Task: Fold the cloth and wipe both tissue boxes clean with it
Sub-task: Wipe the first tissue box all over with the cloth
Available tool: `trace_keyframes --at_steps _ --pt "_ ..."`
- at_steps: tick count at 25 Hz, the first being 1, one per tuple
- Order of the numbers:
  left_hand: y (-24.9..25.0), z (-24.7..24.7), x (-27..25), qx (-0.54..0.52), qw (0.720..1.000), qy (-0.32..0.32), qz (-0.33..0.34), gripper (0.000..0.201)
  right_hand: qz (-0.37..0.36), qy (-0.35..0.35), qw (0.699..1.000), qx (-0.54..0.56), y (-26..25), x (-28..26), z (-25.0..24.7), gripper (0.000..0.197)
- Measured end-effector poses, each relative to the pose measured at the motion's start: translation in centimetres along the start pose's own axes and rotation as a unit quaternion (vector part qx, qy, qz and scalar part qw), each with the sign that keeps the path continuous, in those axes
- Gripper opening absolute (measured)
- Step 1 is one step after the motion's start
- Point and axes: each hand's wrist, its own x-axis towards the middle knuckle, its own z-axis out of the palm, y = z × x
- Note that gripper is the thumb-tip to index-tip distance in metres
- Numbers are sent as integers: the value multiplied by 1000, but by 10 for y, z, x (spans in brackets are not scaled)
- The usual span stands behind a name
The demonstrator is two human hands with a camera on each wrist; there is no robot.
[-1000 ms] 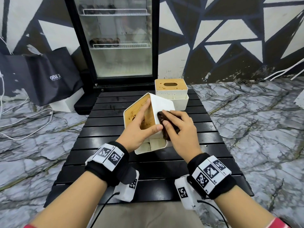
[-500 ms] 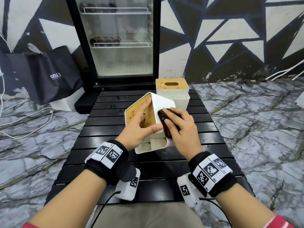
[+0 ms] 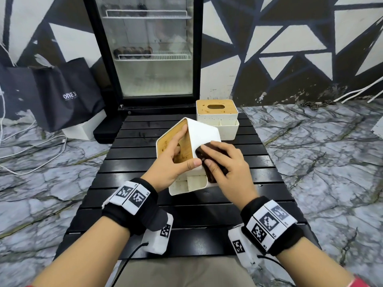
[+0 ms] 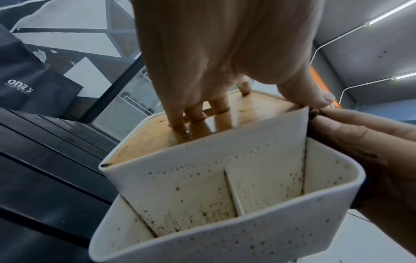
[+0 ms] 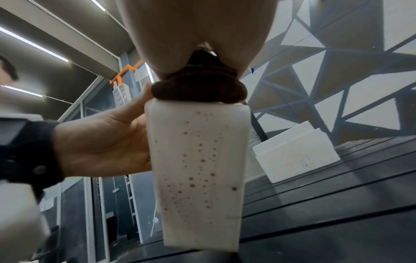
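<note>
Change since one second ago: the right hand (image 3: pixel 226 166) and cloth (image 3: pixel 208 170) have shifted slightly along the white side of the tilted box (image 3: pixel 204 135); the left hand's (image 3: pixel 174 164) grip is unchanged.

Tilted box: white, wooden lid, speckled with brown spots. Held near the centre of the worktop (image 3: pixel 145 204), tipped so the lid faces the worktop's left edge and the open side compartments face the near edge. In the head view its lower edge appears to rest on the slats; contact cannot be confirmed.

Left hand: fingers spread flat on the lid, some fingertips at the lid slot, thumb hooked over the white wall's near edge, gripping the box.

Right hand: fingers straight and together, pressing the cloth against the white wall, just beside the left thumb.

Cloth: dark brown, bunched into a pad, between right palm and box.

Second box (image 3: pixel 217 119): same make, upright, lid up, at the far edge of the worktop, right of centre, apart from the tilted box.

Surroundings: glass-door fridge (image 3: pixel 153 48) beyond the far edge; black bag (image 3: pixel 68 94) on the floor beyond the far left corner.
</note>
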Motion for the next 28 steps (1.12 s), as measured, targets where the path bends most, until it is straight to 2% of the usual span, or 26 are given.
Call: trace_keyframes --at_steps 9,18,24,28 --pt "5 8 -3 1 1000 -9 3 86 -11 28 1000 2 -7 30 4 32" --pt "9 15 -3 8 1000 -22 9 90 70 5 997 19 -4 55 -4 33" --pt "11 14 -4 3 1000 -10 2 84 98 9 995 10 9 44 -5 34" --pt "11 12 -5 5 1000 2 -1 92 115 2 993 2 13 26 -4 35"
